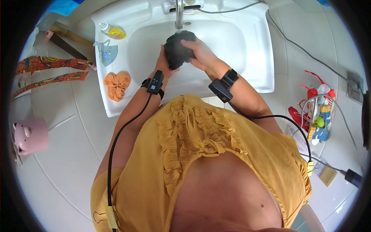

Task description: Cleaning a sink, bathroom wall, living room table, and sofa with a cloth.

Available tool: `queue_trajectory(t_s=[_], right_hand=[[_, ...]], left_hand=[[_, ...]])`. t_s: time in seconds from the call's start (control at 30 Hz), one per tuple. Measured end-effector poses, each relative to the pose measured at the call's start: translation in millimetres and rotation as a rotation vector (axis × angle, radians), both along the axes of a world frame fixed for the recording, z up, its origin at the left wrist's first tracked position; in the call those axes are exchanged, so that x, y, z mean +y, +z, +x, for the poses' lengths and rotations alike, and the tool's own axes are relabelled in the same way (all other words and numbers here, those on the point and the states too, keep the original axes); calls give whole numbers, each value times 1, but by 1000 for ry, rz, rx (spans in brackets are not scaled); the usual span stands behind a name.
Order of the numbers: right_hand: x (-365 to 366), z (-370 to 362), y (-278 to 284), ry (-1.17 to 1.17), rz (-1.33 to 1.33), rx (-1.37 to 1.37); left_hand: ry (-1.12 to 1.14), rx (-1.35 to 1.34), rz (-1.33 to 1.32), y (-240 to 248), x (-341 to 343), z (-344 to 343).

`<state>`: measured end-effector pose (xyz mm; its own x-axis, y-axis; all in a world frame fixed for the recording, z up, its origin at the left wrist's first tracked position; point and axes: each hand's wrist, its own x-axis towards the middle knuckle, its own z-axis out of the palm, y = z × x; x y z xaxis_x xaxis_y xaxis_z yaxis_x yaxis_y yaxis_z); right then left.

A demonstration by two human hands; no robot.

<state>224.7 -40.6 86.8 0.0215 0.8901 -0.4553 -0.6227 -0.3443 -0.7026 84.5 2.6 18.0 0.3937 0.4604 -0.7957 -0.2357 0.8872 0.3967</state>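
Note:
Both my hands hold a black fluffy bundle [176, 52] over the white sink basin [232, 50], just under the mouth of the metal faucet [179, 15]. My left hand [165, 62] cups its left and lower side, with the fingers partly hidden beneath it. From the right, my right hand [201, 53] grips it, thumb laid across the top. The bundle's exact kind cannot be made out; its surface looks shaggy. Each wrist wears a strapped black device, such as the left one [155, 82], with a cable running back along my arm.
On the sink's left rim lie a bottle of yellow liquid [113, 31], a pale blue flat piece [108, 53] and an orange scrunchie [116, 86]. A pink pig-faced container [31, 136] is at far left. Colourful small items [320, 116] hang at right, near grey cables [309, 56].

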Motion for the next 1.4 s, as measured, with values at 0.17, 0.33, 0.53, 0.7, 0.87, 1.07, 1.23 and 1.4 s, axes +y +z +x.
queue_trajectory(t_s=[0.17, 0.33, 0.53, 0.7, 0.87, 1.07, 1.23, 1.4], right_hand=[[2, 14, -33, 290, 34, -860], [-8, 30, -136, 48, -314, -261], [-2, -27, -52, -104, -33, 212], [12, -50, -106, -91, 496, -1150], [43, 50, -203, -115, -74, -270], [21, -63, -126, -32, 274, -1112], [33, -19, -125, -3, 2, -887], [22, -94, -121, -60, 223, -1065]], left_hand=[[259, -399, 77, -14, 8, -5], [287, -464, 61, 20, 5, 22], [280, -236, 215, -35, 11, 10], [172, -684, 171, -60, 1, -4], [-2, -302, -19, 13, -31, 54], [213, -403, 201, -76, 7, -12], [137, -238, 54, -19, 1, 27], [-149, -153, 775, -109, 16, -46]])
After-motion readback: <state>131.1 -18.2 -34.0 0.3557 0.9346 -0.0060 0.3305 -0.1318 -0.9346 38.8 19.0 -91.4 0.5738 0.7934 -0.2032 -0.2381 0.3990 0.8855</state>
